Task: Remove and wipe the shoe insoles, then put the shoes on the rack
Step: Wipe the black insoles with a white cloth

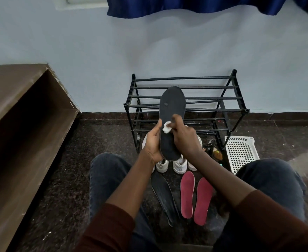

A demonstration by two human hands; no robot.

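Observation:
My left hand (152,142) grips a black insole (171,106) near its heel and holds it upright in front of the black shoe rack (227,99). My right hand (185,138) pinches a small white wipe (166,127) against the insole's middle. White shoes (179,165) stand on the floor below my hands, partly hidden by them. Two red insoles (195,195) and another black insole (163,195) lie on the floor between my knees.
A white perforated basket (240,153) sits right of the rack, with small items (217,154) beside it. A brown wooden shelf unit (22,124) stands at the left. The rack stands against a pale blue wall under a blue curtain (186,6).

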